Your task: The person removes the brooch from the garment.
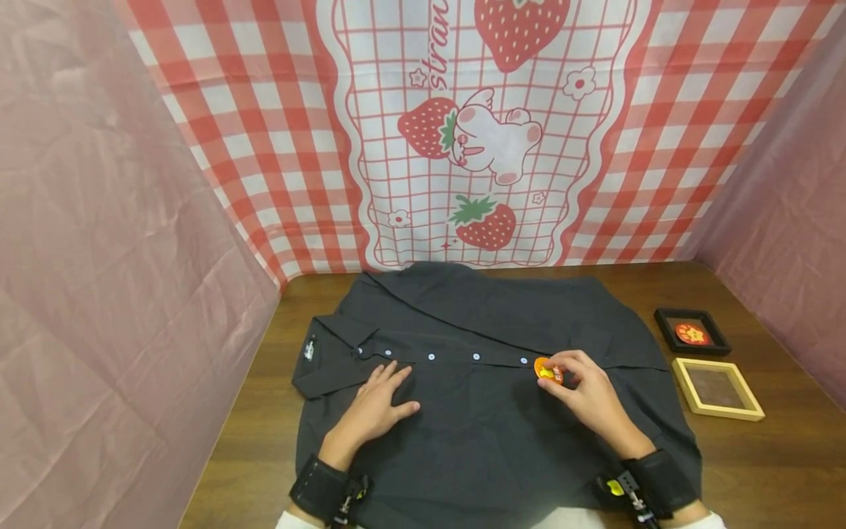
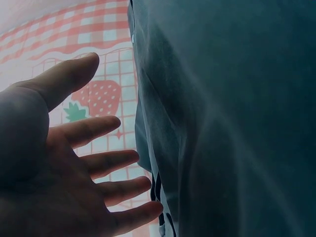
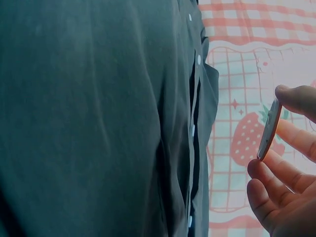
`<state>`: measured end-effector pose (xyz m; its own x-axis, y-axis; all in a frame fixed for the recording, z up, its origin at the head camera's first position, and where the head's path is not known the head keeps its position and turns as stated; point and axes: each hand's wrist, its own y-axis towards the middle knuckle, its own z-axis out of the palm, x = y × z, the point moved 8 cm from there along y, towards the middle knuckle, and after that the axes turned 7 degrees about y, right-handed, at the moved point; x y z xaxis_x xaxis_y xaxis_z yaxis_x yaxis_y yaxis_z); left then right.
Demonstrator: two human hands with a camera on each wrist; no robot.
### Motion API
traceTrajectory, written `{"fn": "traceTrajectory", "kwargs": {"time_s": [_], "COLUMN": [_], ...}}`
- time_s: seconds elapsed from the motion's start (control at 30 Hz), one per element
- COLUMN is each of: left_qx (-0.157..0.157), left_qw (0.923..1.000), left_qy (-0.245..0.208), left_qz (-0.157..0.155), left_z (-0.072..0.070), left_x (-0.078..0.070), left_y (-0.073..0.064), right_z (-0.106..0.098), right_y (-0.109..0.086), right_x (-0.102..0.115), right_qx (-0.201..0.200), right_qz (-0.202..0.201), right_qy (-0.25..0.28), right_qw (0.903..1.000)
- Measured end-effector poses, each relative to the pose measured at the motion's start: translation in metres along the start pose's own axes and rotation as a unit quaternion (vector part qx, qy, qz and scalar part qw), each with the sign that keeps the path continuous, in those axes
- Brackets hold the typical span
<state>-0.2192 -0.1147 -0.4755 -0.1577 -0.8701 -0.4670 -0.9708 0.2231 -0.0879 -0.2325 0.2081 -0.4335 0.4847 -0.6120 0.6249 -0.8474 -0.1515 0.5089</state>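
A dark grey button-up shirt (image 1: 423, 411) lies spread on the table, its collar to the left and a row of pale buttons (image 1: 476, 356) running across it. My right hand (image 1: 588, 389) pinches a round orange badge (image 1: 548, 371) with a yellow figure, at the right end of the visible buttons. In the right wrist view the badge (image 3: 269, 129) appears edge-on between thumb and fingers. Fingers spread, my left hand (image 1: 375, 405) is over the shirt near the collar; the left wrist view shows nothing held in that hand (image 2: 74, 173).
On the wooden table (image 1: 244, 411), right of the shirt, lie a black square frame (image 1: 667, 342) with a red round badge (image 1: 692, 334) inside and a light wooden frame (image 1: 717, 413). A strawberry-print cloth (image 1: 370, 110) hangs behind; pink fabric (image 1: 132, 294) stands at both sides.
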Motion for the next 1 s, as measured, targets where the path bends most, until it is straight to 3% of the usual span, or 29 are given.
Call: {"fn": "traceTrajectory", "kwargs": {"time_s": [0.3, 0.73, 1.0], "left_qx": [-0.011, -0.007, -0.009], "left_qw": [0.9999, 1.0, 0.9999], "left_qy": [0.007, 0.004, -0.003], "left_qz": [0.003, 0.004, -0.01], "left_z": [-0.006, -0.002, -0.004], "left_x": [0.001, 0.0, 0.002], "left_y": [0.003, 0.003, 0.003], "right_z": [-0.012, -0.028, -0.036], "right_y": [0.002, 0.0, -0.002], "right_x": [-0.006, -0.015, -0.02], "right_qx": [-0.01, -0.017, -0.027], "right_qz": [0.015, 0.024, 0.028], "right_qy": [-0.01, -0.023, -0.03], "right_qw": [0.9998, 0.9993, 0.9988]}}
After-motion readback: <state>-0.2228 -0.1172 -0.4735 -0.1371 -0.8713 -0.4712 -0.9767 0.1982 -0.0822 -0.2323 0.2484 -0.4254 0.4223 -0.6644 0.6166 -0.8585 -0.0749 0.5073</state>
